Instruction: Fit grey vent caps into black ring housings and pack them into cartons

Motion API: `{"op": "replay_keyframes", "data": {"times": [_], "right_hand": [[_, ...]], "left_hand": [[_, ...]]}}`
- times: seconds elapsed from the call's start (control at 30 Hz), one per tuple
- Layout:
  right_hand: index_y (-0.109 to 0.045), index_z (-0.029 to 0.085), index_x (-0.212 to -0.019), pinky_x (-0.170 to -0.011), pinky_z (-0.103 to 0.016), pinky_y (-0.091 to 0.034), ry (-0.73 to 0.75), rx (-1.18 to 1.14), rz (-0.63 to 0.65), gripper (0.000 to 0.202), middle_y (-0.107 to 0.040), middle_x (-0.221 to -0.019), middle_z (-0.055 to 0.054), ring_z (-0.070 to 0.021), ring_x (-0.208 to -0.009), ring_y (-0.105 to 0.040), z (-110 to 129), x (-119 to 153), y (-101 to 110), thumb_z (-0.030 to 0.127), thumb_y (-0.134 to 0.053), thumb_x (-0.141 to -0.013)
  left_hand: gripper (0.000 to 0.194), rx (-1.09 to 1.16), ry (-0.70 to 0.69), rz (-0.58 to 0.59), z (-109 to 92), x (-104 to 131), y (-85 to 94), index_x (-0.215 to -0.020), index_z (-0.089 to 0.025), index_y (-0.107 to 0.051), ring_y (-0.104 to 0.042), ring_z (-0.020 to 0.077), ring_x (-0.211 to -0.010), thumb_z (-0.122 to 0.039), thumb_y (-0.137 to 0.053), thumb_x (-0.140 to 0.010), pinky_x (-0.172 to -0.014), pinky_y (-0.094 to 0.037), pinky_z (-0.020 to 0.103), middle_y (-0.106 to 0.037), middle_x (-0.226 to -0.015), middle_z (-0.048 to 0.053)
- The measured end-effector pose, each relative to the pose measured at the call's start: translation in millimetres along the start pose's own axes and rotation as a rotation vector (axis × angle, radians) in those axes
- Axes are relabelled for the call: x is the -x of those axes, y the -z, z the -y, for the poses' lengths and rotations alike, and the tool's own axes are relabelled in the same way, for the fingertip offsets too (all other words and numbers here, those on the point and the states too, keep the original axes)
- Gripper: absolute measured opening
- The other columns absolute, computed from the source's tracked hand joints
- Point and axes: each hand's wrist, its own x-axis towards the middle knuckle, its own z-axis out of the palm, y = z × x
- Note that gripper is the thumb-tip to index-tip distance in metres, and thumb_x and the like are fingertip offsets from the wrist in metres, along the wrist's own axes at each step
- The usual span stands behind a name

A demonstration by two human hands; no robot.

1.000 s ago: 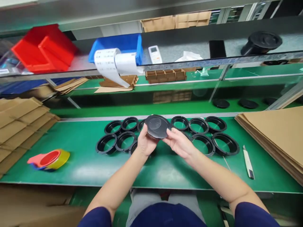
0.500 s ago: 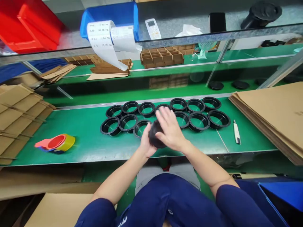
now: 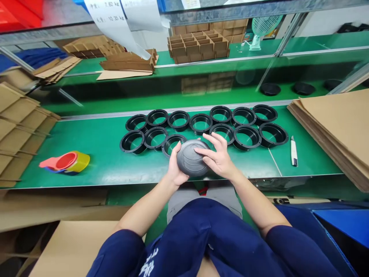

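Note:
My left hand (image 3: pixel 176 166) grips a round, dark grey domed cover (image 3: pixel 192 163) by its left edge, with the thumb along the rim. Curved lines are marked on the cover's face, which is turned up toward me. My right hand (image 3: pixel 217 156) lies against the cover's upper right, its fingers stretched out and apart, fingertips on the face. The cover is held above the green bench, close to its front edge. Just beyond it stand two rows of black flanged rings (image 3: pixel 201 124), open in the middle; the cover partly hides one front ring (image 3: pixel 173 143).
Nested coloured scoops (image 3: pixel 69 161) lie at left, near cardboard dividers (image 3: pixel 25 130). A box cutter (image 3: pixel 293 152) lies at right beside stacked cardboard sheets (image 3: pixel 334 127). An overhead shelf (image 3: pixel 230 14) with a hanging label strip (image 3: pixel 112 23) crosses the top. A blue bin (image 3: pixel 343 227) stands at lower right.
The cover has tipped so its marked face now shows. My right hand has moved from across the cover to its right side, fingers spreading. The view has shifted downward and closer.

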Motion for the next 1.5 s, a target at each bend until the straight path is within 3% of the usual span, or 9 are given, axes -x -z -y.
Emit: {"op": "replay_keyframes", "data": {"times": [0.27,0.43,0.57,0.8,0.93,1.07,1.27,1.4,1.5], "right_hand": [[-0.075,0.027,-0.129,-0.125,-0.054,-0.031,-0.111,-0.048,0.052,0.047,-0.044,-0.158,-0.007,-0.0295,-0.15,-0.029,-8.1,-2.3,-20.4,0.047,-0.036,-0.11],[-0.078,0.025,-0.12,-0.124,-0.053,-0.033,-0.173,-0.145,0.04,0.048,-0.056,-0.146,-0.009,-0.0284,-0.145,-0.037,-10.4,-1.3,-27.9,0.049,-0.037,-0.11],[-0.08,0.026,-0.115,-0.125,-0.053,-0.031,-0.217,-0.355,0.049,0.048,-0.058,-0.144,-0.008,-0.0281,-0.143,-0.04,-10.6,-6.1,-25.2,0.055,-0.042,-0.108],[-0.079,0.026,-0.112,-0.111,-0.042,-0.051,-0.571,-0.852,-0.093,0.05,-0.056,-0.143,-0.007,-0.0251,-0.132,-0.056,-12.4,-8.3,-23.9,0.062,-0.044,-0.106],[-0.078,0.028,-0.114,-0.116,-0.044,-0.046,-0.54,-0.755,-0.065,0.048,-0.058,-0.14,-0.006,-0.0256,-0.135,-0.053,-9.4,-3.6,-22.7,0.062,-0.046,-0.106],[-0.07,0.03,-0.133,-0.123,-0.05,-0.038,-0.423,-0.525,-0.027,0.055,-0.053,-0.147,-0.006,-0.0265,-0.14,-0.047,-1.7,1.0,-22.0,0.058,-0.029,-0.11],[-0.033,0.019,-0.163,-0.128,-0.065,-0.017,0.029,0.02,0.127,0.081,-0.037,-0.162,-0.018,-0.0371,-0.153,-0.026,15.3,15.6,-34.9,0.069,-0.048,-0.101],[-0.011,0.019,-0.168,-0.123,-0.07,-0.025,-0.024,0.006,0.305,0.107,-0.007,-0.17,-0.022,-0.0428,-0.156,-0.014,19.9,12.1,-32.9,0.072,-0.064,-0.09],[-0.009,0.026,-0.168,-0.119,-0.066,-0.035,-0.049,-0.082,0.433,0.117,-0.013,-0.167,-0.02,-0.0421,-0.152,-0.021,18.5,-3.4,-34.0,0.074,-0.072,-0.082]], "left_hand": [[0.064,-0.006,0.009,-0.057,-3.2,-6.7,2.6,-0.146,-0.018,-0.056,-0.069,0.033,-0.116,-0.06,-0.038,-0.102,-0.106,-0.053,0.055,-0.073,-0.125,0.014],[0.055,-0.027,0.02,-0.129,-4.4,-7.5,7.2,-0.133,-0.015,-0.065,-0.07,0.0333,-0.113,-0.055,-0.046,-0.101,-0.105,-0.054,0.055,-0.074,-0.119,0.014],[0.055,0.008,0.08,-0.126,-6.5,-7.8,6.4,-0.126,-0.015,-0.067,-0.069,0.036,-0.115,-0.058,-0.045,-0.1,-0.105,-0.052,0.06,-0.074,-0.12,0.015],[0.059,0.091,0.15,-0.116,-15.3,-6.7,0.7,-0.127,-0.019,-0.063,-0.066,0.0399,-0.121,-0.067,-0.048,-0.096,-0.107,-0.044,0.072,-0.071,-0.125,0.016],[0.051,0.125,0.15,-0.126,-15.9,-6.0,2.9,-0.108,-0.018,-0.066,-0.066,0.0396,-0.122,-0.065,-0.05,-0.096,-0.108,-0.043,0.073,-0.072,-0.121,0.016],[0.053,0.119,0.155,-0.103,-15.9,-6.6,5.8,-0.108,-0.017,-0.068,-0.068,0.0378,-0.119,-0.065,-0.047,-0.098,-0.107,-0.047,0.069,-0.074,-0.117,0.016],[0.052,0.004,0.015,-0.18,-13.1,-8.1,9.2,-0.109,-0.012,-0.072,-0.071,0.0314,-0.112,-0.057,-0.05,-0.099,-0.107,-0.054,0.047,-0.077,-0.109,0.014],[0.052,-0.099,0.076,-0.177,-5.5,-1.6,10.6,-0.116,-0.014,-0.073,-0.07,0.0312,-0.112,-0.059,-0.058,-0.095,-0.103,-0.055,0.044,-0.077,-0.11,0.013],[0.058,-0.16,0.089,-0.167,-7.0,11.0,14.0,-0.121,-0.016,-0.071,-0.07,0.0313,-0.11,-0.066,-0.058,-0.093,-0.096,-0.057,0.042,-0.076,-0.11,0.013]]}}
